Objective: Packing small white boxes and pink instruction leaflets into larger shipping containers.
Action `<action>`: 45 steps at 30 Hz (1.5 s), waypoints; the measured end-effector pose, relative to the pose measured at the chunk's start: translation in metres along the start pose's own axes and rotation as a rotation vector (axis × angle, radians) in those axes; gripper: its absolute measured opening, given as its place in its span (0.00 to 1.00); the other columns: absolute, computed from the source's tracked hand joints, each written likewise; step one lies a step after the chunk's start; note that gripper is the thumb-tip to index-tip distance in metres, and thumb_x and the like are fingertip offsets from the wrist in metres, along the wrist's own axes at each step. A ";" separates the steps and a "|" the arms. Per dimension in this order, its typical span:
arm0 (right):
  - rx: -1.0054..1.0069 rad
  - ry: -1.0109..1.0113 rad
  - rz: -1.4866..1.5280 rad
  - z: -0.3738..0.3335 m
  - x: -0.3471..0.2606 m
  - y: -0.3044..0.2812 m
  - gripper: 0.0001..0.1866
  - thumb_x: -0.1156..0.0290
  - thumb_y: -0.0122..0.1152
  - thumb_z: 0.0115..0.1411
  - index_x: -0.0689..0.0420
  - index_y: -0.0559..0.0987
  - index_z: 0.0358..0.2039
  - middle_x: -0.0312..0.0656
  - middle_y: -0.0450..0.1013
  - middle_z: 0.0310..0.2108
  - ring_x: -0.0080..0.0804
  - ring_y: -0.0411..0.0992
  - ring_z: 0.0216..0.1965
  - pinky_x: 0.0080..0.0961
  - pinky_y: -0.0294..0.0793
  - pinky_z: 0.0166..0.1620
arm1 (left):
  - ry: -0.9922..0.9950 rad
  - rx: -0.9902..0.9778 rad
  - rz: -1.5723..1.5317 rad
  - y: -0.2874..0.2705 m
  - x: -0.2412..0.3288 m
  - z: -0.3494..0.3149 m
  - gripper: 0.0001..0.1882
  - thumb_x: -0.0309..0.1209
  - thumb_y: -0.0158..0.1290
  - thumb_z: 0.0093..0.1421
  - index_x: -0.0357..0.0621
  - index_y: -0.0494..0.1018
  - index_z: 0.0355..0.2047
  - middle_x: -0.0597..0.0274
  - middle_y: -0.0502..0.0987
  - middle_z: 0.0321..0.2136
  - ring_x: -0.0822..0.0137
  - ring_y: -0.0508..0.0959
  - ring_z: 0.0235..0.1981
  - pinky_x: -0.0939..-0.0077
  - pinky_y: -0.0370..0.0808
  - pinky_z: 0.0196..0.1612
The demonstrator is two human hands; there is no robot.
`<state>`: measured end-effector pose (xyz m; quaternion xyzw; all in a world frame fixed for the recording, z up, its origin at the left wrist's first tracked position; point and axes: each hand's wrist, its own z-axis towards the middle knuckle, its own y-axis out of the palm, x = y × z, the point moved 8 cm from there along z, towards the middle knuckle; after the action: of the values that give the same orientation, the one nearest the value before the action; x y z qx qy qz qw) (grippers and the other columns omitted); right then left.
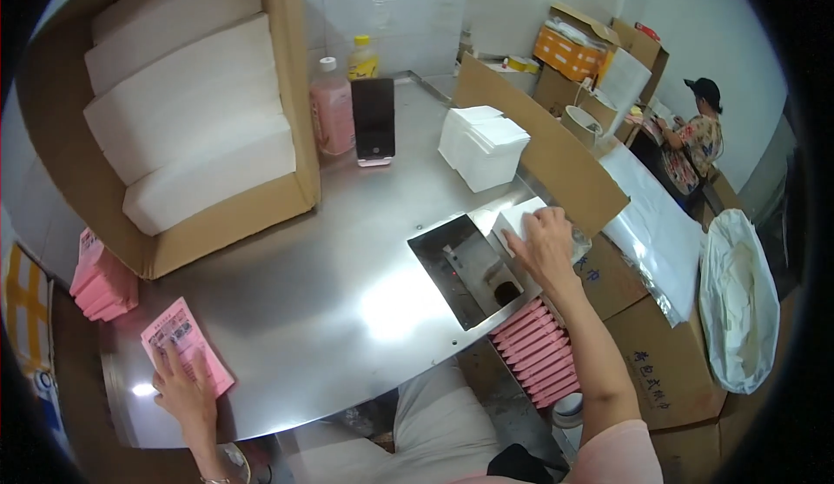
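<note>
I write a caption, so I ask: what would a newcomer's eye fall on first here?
Probably the open cardboard box at upper left, filled with white paper stacks. Then the rectangular opening in the metal tabletop, right of centre, with the right hand on white paper beside it. At lower left, the left hand rests on a pink packet.

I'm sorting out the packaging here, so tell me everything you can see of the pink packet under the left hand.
The pink packet is a flat, thin-looking rectangle, apparently paper or film, with dark lettering and a darker printed block on its upper face. It lies on the shiny metal table near the left end, slanted, its far end leaning left. The left hand rests spread on it, covering part of the print. Whether it holds anything cannot be told.
</note>
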<state>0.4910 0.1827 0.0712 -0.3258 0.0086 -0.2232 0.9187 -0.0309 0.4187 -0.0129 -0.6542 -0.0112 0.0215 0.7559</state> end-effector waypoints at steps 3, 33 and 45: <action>-0.190 0.111 0.041 -0.018 0.029 0.040 0.11 0.67 0.65 0.56 0.63 0.79 0.25 0.48 0.71 0.30 0.46 0.70 0.37 0.41 0.70 0.38 | 0.092 0.039 -0.011 0.004 0.023 -0.010 0.35 0.53 0.44 0.67 0.50 0.56 0.69 0.53 0.57 0.69 0.42 0.64 0.62 0.38 0.63 0.56; -0.642 -0.386 0.379 -0.040 -0.200 0.035 0.25 0.63 0.63 0.50 0.66 0.76 0.46 0.54 0.71 0.46 0.50 0.68 0.56 0.67 0.51 0.64 | 0.972 0.040 -0.734 -0.044 0.261 -0.143 0.43 0.43 0.68 0.38 0.47 0.68 0.57 0.34 0.55 0.66 0.35 0.60 0.64 0.35 0.55 0.60; -0.237 0.154 0.048 -0.030 0.015 0.042 0.10 0.72 0.63 0.57 0.60 0.81 0.39 0.48 0.72 0.36 0.45 0.70 0.39 0.42 0.70 0.41 | 0.843 0.177 -0.476 -0.044 0.259 -0.129 0.29 0.51 0.59 0.52 0.50 0.76 0.51 0.40 0.69 0.53 0.43 0.67 0.51 0.51 0.61 0.49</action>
<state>0.5169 0.1876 0.0237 -0.4138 0.1131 -0.2227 0.8754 0.2344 0.2966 0.0093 -0.5183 0.1484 -0.4176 0.7314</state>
